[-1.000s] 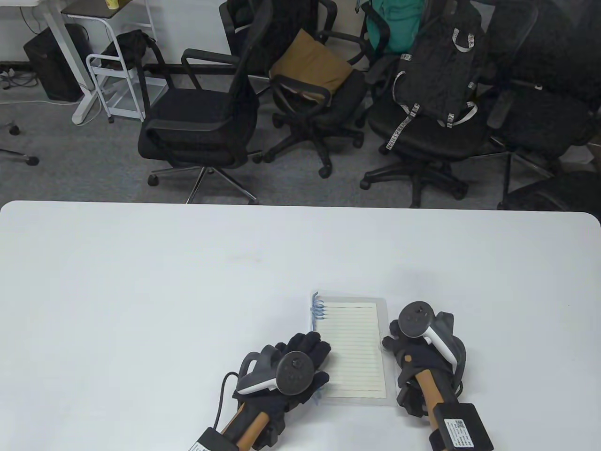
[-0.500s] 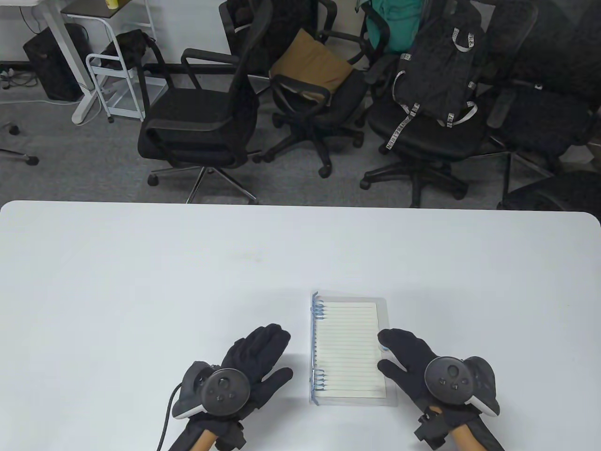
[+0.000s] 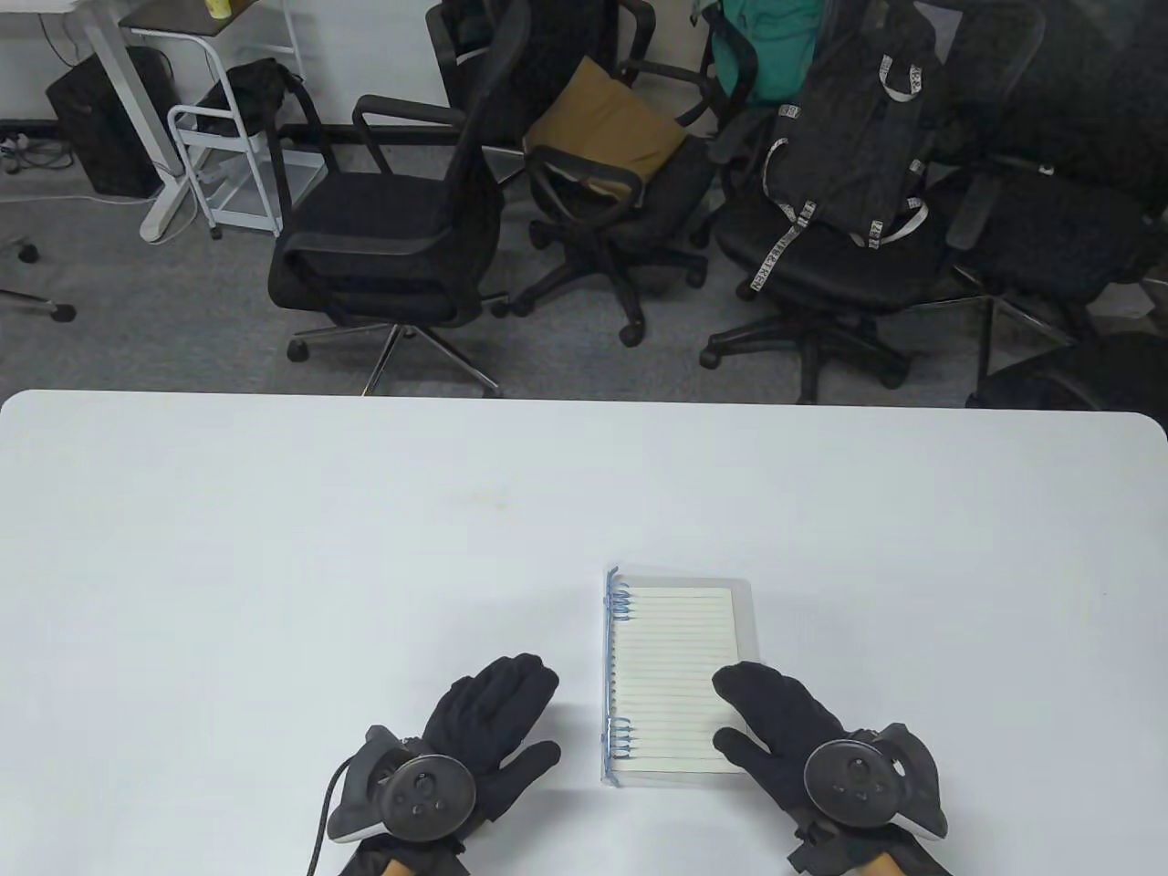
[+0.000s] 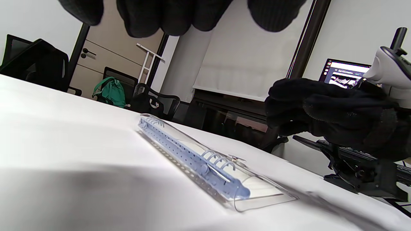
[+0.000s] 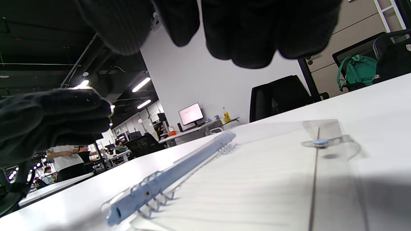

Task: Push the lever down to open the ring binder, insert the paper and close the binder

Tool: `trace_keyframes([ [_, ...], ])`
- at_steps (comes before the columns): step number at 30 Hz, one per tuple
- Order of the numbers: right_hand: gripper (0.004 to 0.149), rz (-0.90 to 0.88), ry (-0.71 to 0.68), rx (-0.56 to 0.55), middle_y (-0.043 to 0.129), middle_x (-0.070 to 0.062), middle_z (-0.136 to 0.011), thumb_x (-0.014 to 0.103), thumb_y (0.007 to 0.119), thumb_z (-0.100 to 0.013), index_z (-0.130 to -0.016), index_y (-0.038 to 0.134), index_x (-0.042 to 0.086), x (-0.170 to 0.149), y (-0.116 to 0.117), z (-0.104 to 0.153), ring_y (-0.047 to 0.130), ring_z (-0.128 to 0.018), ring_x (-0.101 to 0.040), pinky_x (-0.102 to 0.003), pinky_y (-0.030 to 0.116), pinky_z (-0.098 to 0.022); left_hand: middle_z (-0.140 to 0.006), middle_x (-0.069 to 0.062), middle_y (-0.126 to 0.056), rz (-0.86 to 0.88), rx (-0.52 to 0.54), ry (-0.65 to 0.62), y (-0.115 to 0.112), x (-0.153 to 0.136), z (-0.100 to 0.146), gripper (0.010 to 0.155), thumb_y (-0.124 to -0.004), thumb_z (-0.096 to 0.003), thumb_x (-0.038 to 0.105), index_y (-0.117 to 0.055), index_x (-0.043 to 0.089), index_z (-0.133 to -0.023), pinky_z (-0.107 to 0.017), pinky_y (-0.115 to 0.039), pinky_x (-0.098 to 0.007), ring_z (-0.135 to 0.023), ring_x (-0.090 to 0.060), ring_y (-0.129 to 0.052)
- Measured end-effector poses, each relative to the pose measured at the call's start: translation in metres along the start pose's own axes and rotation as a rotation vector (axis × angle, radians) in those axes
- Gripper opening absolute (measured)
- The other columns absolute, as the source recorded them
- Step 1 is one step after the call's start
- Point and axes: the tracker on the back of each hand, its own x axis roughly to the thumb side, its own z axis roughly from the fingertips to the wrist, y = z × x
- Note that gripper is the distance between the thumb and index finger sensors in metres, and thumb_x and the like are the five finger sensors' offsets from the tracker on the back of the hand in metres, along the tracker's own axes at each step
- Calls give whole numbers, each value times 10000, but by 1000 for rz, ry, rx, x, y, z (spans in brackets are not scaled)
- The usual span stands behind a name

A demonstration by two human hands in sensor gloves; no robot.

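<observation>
Since half a second ago both hands have drawn back toward the near edge of the desk (image 3: 274, 547). The right hand (image 3: 780, 730) has slid down and slightly left: its fingertips were at the binder's right edge about mid-height and now overlie the lower right corner of the page. The left hand (image 3: 484, 730) has shifted a little nearer the person, same pose. A second ago the left hand lay over the binder's lower left rings and the right hand stood curled beside the right edge; both are now flat and spread. The binder itself has not moved.

White desk, rounded far corners. Office chairs and bags crowd the floor beyond it.

Ring binder (image 3: 675, 680): clear plastic cover, lying open and flat, right of centre near the front edge. It holds a sheet of lined paper (image 3: 671, 657), threaded on the blue ring spine (image 3: 610, 675) along the binder's left side. Ring clusters at top and bottom look closed. Small blue snap (image 5: 320, 142) on a clear tab at the cover's right edge.

Left hand: fingers straight, wide, holding nothing, on the desk just left of the binder, apart from it.

Right hand: fingers straight, thumb spread, holding nothing. The wrist views show it raised above the page.
</observation>
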Motion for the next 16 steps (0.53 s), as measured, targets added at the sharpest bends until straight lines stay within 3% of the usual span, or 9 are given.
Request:
trace_keyframes([
  [16,589,21,-47,27,629,-260,-1058,415,690,-603,-1109,543,153,6,5,2,729,-899,-448,-625,671,-651,-1248,-170,-569,-18,-73,13,-9,-2,-3,688,-636,-650,516,-547,146,-1223,-750,-595,-685,-1108,-441,-667],
])
